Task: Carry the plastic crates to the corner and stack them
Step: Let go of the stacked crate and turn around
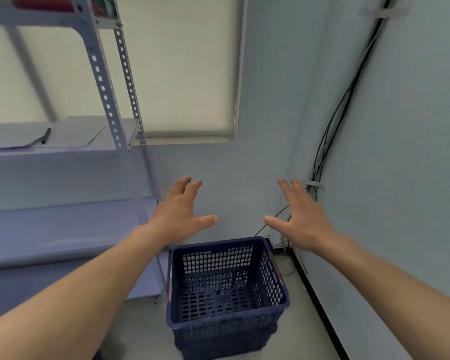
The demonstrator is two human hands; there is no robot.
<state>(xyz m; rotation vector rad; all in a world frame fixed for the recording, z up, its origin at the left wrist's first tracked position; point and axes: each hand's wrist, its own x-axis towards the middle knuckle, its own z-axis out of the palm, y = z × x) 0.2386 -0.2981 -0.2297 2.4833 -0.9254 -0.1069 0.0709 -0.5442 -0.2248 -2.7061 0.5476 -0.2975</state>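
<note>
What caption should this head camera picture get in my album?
Left hand and right hand, both open, held out over a blue crate in the corner beside a metal shelf.

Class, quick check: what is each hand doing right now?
Left hand: open, fingers spread, holding nothing.
Right hand: open, fingers spread, holding nothing.
Both are above the blue crate, not touching it.
</note>
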